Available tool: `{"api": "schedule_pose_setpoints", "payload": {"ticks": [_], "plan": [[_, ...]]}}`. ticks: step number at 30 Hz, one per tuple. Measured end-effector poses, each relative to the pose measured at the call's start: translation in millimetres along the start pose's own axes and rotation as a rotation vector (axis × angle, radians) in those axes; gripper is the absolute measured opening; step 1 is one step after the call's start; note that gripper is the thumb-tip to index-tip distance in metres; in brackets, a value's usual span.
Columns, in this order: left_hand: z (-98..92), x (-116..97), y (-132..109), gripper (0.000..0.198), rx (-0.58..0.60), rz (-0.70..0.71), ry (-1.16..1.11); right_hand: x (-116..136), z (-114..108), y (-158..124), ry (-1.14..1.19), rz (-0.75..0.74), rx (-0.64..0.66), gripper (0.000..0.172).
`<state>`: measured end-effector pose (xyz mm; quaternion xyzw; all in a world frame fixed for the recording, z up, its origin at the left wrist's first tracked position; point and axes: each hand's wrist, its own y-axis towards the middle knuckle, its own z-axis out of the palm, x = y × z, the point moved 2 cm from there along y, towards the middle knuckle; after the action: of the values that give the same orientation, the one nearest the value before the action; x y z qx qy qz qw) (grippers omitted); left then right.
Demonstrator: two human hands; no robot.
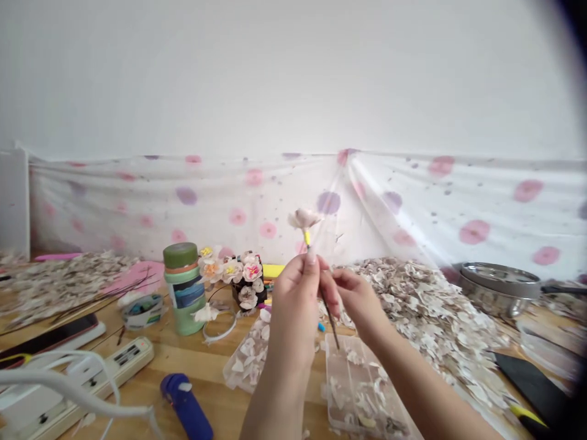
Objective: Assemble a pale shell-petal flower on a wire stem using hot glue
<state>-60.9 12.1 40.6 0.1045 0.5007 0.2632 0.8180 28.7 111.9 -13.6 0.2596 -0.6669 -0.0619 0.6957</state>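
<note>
My left hand (293, 299) is raised in the middle of the view, fingers pinched on a thin brown stem (329, 318). The stem is topped by a small pale shell flower (303, 219) with a yellow base. My right hand (355, 299) is closed beside it, fingertips pinching the same stem just below the left hand's grip. Under both hands lies a clear compartment box (358, 391) holding shell pieces, and a clear bag of shells (247, 357) lies to its left.
A green paint bottle (184, 287), a bunch of finished shell flowers (236, 272), a tape roll (141, 310), a power strip (92, 379) and a blue glue gun (186, 406) sit on the wooden table. Shell heaps (422, 311) lie right and left. A metal pan (498, 286) stands far right.
</note>
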Motion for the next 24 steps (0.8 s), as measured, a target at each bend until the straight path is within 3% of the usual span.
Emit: {"api": "schedule_pose_setpoints", "payload": {"ticks": [5, 8, 13, 20, 24], "plan": [[12.6, 9, -2, 0.028, 0.132, -0.091, -0.107, 60, -51, -27, 0.39, -0.041, -0.269, 0.029], [26.6, 19, -7, 0.031, 0.168, -0.112, -0.186, 79, -56, -43, 0.411, -0.097, -0.262, 0.023], [40.1, 31, -13, 0.033, 0.211, -0.125, -0.252, 83, -50, -57, 0.244, -0.232, -0.179, 0.015], [43.8, 35, -16, 0.034, 0.107, -0.153, -0.179, 83, -54, -59, -0.214, -0.525, -0.319, 0.008], [44.2, 38, -15, 0.034, 0.012, -0.143, -0.17, 85, -55, -57, -0.259, -0.494, -0.256, 0.008]]}}
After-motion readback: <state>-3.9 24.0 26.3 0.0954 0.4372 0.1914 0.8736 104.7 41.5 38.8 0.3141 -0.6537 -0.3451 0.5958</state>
